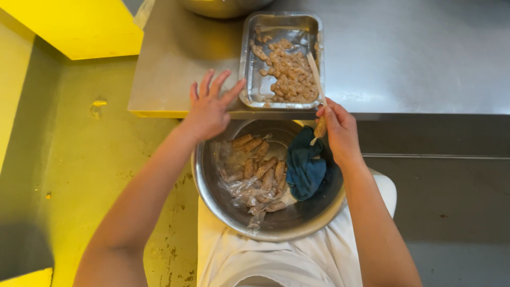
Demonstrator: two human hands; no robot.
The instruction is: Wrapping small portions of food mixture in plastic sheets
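The left hand [208, 109] hovered with its fingers [204, 85] spread wide and empty, at the front edge of the steel surface [404, 53], just left of the tray [249, 69]; its thumb reached toward the tray's near left corner, though whether it touched the metal could not be told. The right hand [340, 130] was closed in a pinch on a thin pale skewer [315, 72], held near the tray's near right corner. The skewer slanted up and away over the tray's right side, and a browned piece of meat [320, 127] sat on its lower end, right beside the pinching fingers. The tray, a shallow rectangular steel one, lay on the surface at its front edge and held a heap of small browned chunks [289, 77], gathered mostly toward its right and near parts, with bare metal at the far left. Below the surface's edge, on the person's lap, rested a round steel bowl [223, 204]. Inside it lay several browned sticks [260, 165] on crumpled clear plastic [239, 188], toward the left and middle, and a dark teal cloth [305, 167] bunched against the right wall, just under the right hand. The person wore white [276, 263]. A yellow-green floor [90, 159] lay to the left, and the rim of another steel bowl [223, 6] showed at the far edge of the surface.
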